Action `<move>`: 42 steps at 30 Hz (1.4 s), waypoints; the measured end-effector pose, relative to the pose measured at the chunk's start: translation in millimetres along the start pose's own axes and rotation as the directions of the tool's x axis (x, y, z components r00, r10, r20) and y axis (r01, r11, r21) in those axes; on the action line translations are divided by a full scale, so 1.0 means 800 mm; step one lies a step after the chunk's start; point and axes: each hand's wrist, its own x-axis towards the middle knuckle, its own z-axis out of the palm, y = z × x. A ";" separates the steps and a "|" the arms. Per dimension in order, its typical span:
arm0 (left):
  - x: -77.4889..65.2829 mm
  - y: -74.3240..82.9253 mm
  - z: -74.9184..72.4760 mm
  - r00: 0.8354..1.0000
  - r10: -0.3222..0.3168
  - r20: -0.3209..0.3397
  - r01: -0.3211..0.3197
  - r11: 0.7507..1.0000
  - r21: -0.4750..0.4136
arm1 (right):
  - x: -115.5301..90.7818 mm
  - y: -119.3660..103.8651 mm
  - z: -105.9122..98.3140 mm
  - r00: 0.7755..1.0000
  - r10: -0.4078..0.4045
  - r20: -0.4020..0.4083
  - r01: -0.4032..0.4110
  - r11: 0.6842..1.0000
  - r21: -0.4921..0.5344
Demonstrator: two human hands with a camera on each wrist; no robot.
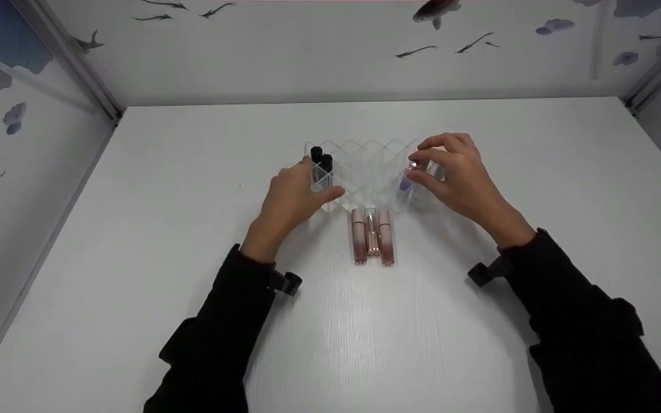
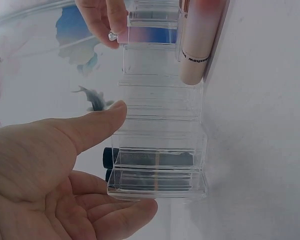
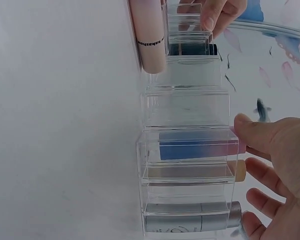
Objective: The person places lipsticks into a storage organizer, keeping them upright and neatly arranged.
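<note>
A clear acrylic organizer (image 1: 368, 172) with diamond-shaped compartments stands on the white table. My left hand (image 1: 291, 198) is at its left end, with fingers along the end wall and thumb spread over the front. Two black-capped tubes (image 2: 155, 159) stand in the compartments beside those fingers. At the organizer's right end, my right hand (image 1: 454, 172) pinches the top of a pink-and-blue tube (image 3: 195, 145) between thumb and fingertips. The tube's lower part is inside a compartment. In the right wrist view, a tan-capped tube (image 3: 240, 170) and a silver tube (image 3: 190, 223) stand farther along the organizer.
In front of the organizer, two pink lip gloss tubes (image 1: 359, 236) lie side by side with a clear and rose-gold tube (image 1: 372, 235) between them. White panels (image 1: 307, 57) with printed fish and petals border the table (image 1: 336, 332) at the back and sides.
</note>
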 end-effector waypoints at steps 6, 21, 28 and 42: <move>0.001 -0.001 0.001 1.000 0.012 -0.010 -0.011 1.000 0.009 | -0.001 -0.001 0.001 0.999 0.034 0.007 -0.034 0.999 -0.024; 0.000 -0.001 0.002 1.000 0.018 -0.023 -0.018 1.000 0.012 | -0.001 -0.001 0.002 0.995 0.089 0.049 -0.088 0.996 -0.026; 0.000 -0.001 0.002 0.999 0.021 -0.029 -0.020 1.000 0.014 | -0.002 0.001 0.004 0.994 0.095 0.058 -0.094 0.995 -0.023; -0.001 0.000 0.005 0.998 0.031 -0.063 -0.030 0.999 0.016 | -0.003 -0.001 -0.003 0.974 0.176 0.142 -0.175 0.984 -0.018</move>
